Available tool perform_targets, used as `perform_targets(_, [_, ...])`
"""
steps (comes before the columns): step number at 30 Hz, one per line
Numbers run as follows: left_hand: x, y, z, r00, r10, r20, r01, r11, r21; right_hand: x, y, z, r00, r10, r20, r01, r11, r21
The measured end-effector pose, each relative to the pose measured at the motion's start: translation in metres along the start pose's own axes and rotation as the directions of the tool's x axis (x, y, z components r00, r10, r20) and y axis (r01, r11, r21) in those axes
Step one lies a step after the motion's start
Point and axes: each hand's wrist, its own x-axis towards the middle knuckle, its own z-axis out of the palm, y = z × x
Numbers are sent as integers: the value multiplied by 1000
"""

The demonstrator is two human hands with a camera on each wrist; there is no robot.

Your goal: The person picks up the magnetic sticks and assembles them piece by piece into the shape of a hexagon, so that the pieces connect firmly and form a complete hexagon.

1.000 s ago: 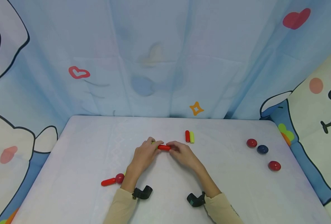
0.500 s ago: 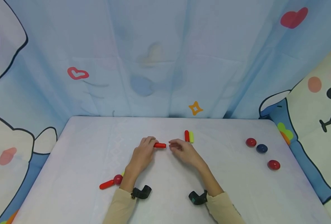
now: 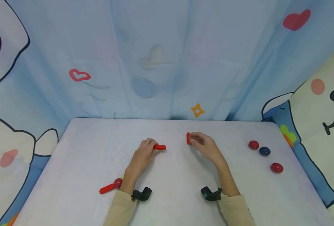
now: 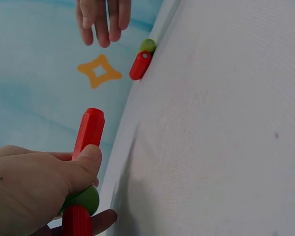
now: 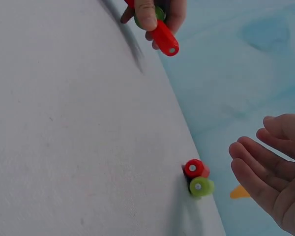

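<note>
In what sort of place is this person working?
Probably an indoor play or recording corner: a white, cloth-covered table stands before a light-blue fabric curtain printed with cartoon figures, and the left hand holds a short red rod, apparently plastic.

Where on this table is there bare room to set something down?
The white table is bare between the left sleeve and right sleeve, in its far left corner, and between the right hand and the three balls at right. It's crowded around the red ball by the left sleeve, and at the red stick and green stick near the right hand.
</note>
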Motion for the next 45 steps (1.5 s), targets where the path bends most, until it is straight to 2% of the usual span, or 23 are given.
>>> perform_targets(7, [-4,0,1,1000,-14,18,13,1000,23,-4,12,-19,999,29,-39,-32,997,-75])
perform_targets(14, [-3,1,0,1000,-1,3,1,999,45,-9,18,-43,991,119,-64,-128,980,-154])
perform_targets(18, [-1,2,-1,1000,13,-6,-13,999,43,-13,28,-61,979,165,-122,-187,964,-191])
perform_targets(24, [-1,2,-1,1000,-5,14,4,999,53,-21,45,-81,942,207,-265,-266,941,-210])
perform_targets(27, [-1,2,-1,1000,-15,20,14,998,55,-21,48,-84,937,210,-280,-271,941,-202])
perform_targets(39, [-1,2,0,1000,-3,3,3,999,35,-17,48,-77,946,227,-233,-272,944,-186])
perform_targets(45, [-2,0,1,1000,1,-16,-1,1000,15,-17,52,-80,927,252,-277,-308,934,-180])
